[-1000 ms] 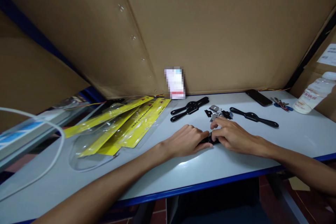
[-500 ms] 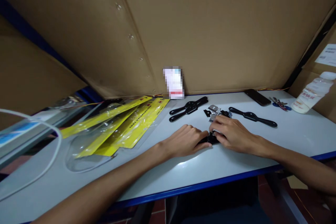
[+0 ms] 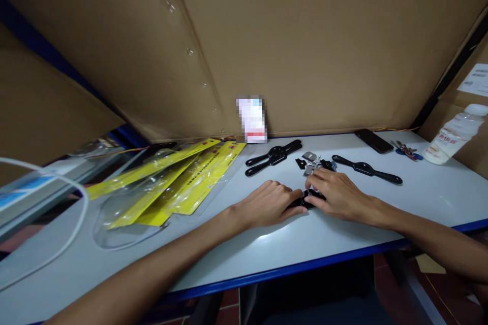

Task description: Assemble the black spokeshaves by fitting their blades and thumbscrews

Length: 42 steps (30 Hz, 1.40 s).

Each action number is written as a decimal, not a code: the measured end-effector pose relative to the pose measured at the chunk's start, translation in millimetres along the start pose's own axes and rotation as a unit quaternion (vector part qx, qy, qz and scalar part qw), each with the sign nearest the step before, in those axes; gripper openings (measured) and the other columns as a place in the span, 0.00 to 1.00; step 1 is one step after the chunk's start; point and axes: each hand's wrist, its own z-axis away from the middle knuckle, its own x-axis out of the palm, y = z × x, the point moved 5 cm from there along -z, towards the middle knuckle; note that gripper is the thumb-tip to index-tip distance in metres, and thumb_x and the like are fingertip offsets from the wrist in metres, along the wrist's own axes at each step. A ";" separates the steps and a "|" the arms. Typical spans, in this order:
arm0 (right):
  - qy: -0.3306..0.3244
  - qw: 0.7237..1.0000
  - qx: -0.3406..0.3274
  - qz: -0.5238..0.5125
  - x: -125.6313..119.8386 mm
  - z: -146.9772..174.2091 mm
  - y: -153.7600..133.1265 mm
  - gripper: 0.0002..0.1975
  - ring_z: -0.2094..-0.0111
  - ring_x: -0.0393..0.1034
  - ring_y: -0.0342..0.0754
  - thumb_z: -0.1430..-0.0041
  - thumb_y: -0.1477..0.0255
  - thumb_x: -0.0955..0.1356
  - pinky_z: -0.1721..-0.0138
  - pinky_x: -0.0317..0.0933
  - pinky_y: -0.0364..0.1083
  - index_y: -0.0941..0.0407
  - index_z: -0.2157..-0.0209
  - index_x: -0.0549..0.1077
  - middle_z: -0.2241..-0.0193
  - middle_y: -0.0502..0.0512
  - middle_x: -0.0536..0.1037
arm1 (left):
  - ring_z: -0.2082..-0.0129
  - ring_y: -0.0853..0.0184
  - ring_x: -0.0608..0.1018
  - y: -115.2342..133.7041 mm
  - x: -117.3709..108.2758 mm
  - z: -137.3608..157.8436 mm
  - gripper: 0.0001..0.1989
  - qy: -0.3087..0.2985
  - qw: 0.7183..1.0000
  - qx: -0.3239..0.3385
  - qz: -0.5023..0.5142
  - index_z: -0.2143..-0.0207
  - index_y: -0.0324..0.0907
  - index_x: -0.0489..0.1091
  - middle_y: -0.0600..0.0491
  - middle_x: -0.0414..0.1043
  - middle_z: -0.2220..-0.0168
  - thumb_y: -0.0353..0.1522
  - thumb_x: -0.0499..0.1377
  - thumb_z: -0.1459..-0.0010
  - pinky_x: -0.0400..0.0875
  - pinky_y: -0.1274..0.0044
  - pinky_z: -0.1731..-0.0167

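A black spokeshave body (image 3: 305, 199) lies low over the table, mostly covered by my fingers. My left hand (image 3: 271, 202) is closed round its left handle. At its middle and right part, my right hand (image 3: 335, 193) has its fingers curled in and pressed against it; any small part between those fingertips is hidden. Just beyond my right fingers is a small heap of loose metal blades (image 3: 309, 156) and black cap pieces (image 3: 301, 163). Two more black spokeshaves (image 3: 275, 155) lie side by side behind my left hand. Another spokeshave (image 3: 365, 168) rests to the right of the heap.
Yellow cards in clear plastic packaging (image 3: 190, 183) spread over the left of the table (image 3: 236, 259). A white cable (image 3: 84, 208) loops at far left. A lit, blurred screen (image 3: 252, 121) leans on the cardboard wall (image 3: 305, 51). At right are a dark phone (image 3: 374, 141), keys (image 3: 407, 151) and a bottle (image 3: 453, 134).
My right fingers have shifted slightly on the spokeshave, and a bit more of its middle shows. My left hand and the things on the table stay put.
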 end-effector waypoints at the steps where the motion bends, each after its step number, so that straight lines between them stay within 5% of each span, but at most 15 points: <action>1: -0.004 1.000 -0.011 -0.005 1.2 0.1 -0.6 0.06 0.61 0.69 0.50 0.35 0.77 0.66 0.63 0.61 0.48 0.57 0.60 0.76 0.61 0.58 0.75 | 0.77 0.65 0.77 0.3 -0.4 0.0 0.27 0.003 1.000 0.003 -0.001 0.60 0.39 0.73 0.47 0.80 0.70 0.50 0.44 0.27 0.56 0.72 0.76; 5: -0.008 0.997 -0.066 -0.039 1.3 1.3 -7.3 0.14 0.54 0.69 0.50 0.39 0.86 0.63 0.61 0.61 0.46 0.56 0.66 0.76 0.57 0.58 0.75 | 0.77 0.65 0.78 0.1 -0.5 0.1 0.26 0.008 1.000 0.007 -0.003 0.55 0.39 0.73 0.47 0.81 0.69 0.49 0.45 0.27 0.57 0.72 0.76; 8: 0.001 1.000 -0.022 -0.005 -1.4 0.8 -5.8 0.06 0.60 0.70 0.51 0.35 0.78 0.66 0.63 0.60 0.48 0.58 0.60 0.75 0.59 0.60 0.76 | 0.76 0.63 0.79 -0.9 0.9 0.5 0.25 0.002 1.000 -0.001 -0.009 0.58 0.39 0.73 0.47 0.81 0.69 0.49 0.46 0.27 0.56 0.72 0.76; 11: -0.010 0.999 0.024 0.035 -0.6 -0.1 -0.5 0.09 0.68 0.68 0.49 0.33 0.67 0.68 0.67 0.58 0.48 0.59 0.59 0.74 0.65 0.58 0.76 | 0.76 0.63 0.79 -0.9 0.6 1.1 0.28 0.007 1.000 0.000 -0.002 0.61 0.40 0.73 0.47 0.80 0.69 0.50 0.44 0.27 0.57 0.72 0.76; 14: -0.034 0.999 -0.015 0.024 2.3 -0.3 -1.6 0.05 0.66 0.68 0.49 0.33 0.76 0.66 0.65 0.58 0.47 0.58 0.62 0.75 0.65 0.57 0.76 | 0.77 0.64 0.78 -0.3 -0.4 1.2 0.31 0.018 1.000 0.009 0.010 0.61 0.39 0.72 0.46 0.80 0.71 0.52 0.40 0.27 0.58 0.72 0.76; 18: -0.027 0.997 -0.071 -0.013 0.1 1.8 -9.8 0.12 0.57 0.69 0.50 0.38 0.85 0.64 0.63 0.59 0.46 0.56 0.62 0.76 0.57 0.59 0.75 | 0.76 0.63 0.79 -0.8 0.5 0.9 0.29 0.019 1.000 0.009 0.009 0.58 0.39 0.73 0.46 0.80 0.69 0.51 0.41 0.27 0.59 0.71 0.75; 21: -0.005 0.999 -0.029 0.020 -1.2 1.7 -9.0 0.05 0.62 0.70 0.50 0.35 0.75 0.67 0.66 0.57 0.46 0.58 0.60 0.75 0.59 0.61 0.76 | 0.75 0.62 0.80 -1.7 2.2 0.9 0.26 0.007 1.000 0.000 0.000 0.59 0.39 0.72 0.47 0.81 0.69 0.49 0.44 0.27 0.57 0.71 0.76; 24: -0.007 0.999 0.022 0.047 1.9 0.6 -2.9 0.09 0.70 0.67 0.48 0.33 0.66 0.68 0.70 0.52 0.46 0.59 0.60 0.74 0.66 0.57 0.77 | 0.75 0.63 0.80 -1.3 1.4 1.0 0.26 0.008 1.000 -0.001 0.003 0.61 0.40 0.72 0.48 0.81 0.69 0.49 0.45 0.27 0.56 0.72 0.76; 27: -0.024 0.998 0.029 0.044 5.2 -0.2 1.3 0.07 0.71 0.66 0.47 0.34 0.69 0.68 0.70 0.50 0.46 0.59 0.62 0.75 0.68 0.56 0.77 | 0.76 0.64 0.79 -0.4 0.4 0.8 0.28 0.012 1.000 0.004 0.004 0.62 0.40 0.72 0.47 0.80 0.70 0.50 0.44 0.27 0.56 0.71 0.76; 32: -0.036 0.998 -0.047 -0.018 1.6 1.3 -6.0 0.11 0.61 0.69 0.48 0.38 0.84 0.64 0.63 0.57 0.46 0.56 0.65 0.77 0.62 0.57 0.76 | 0.77 0.65 0.78 -1.5 1.1 1.0 0.28 0.017 1.000 0.006 0.017 0.57 0.39 0.73 0.47 0.80 0.69 0.51 0.43 0.27 0.59 0.72 0.75; 39: -0.023 0.999 0.017 0.021 2.9 0.9 -2.6 0.07 0.64 0.70 0.51 0.36 0.71 0.69 0.64 0.62 0.49 0.59 0.58 0.73 0.61 0.59 0.77 | 0.76 0.64 0.78 -1.4 1.3 1.1 0.28 0.008 1.000 -0.001 0.009 0.61 0.39 0.73 0.47 0.80 0.70 0.50 0.44 0.27 0.59 0.72 0.75; 42: -0.029 0.999 -0.010 0.011 6.3 0.5 -2.8 0.05 0.63 0.70 0.50 0.37 0.78 0.67 0.62 0.63 0.49 0.59 0.59 0.73 0.61 0.59 0.77 | 0.76 0.64 0.78 0.0 -0.5 0.7 0.27 0.002 1.000 -0.001 0.005 0.60 0.39 0.73 0.48 0.80 0.70 0.50 0.45 0.27 0.59 0.72 0.75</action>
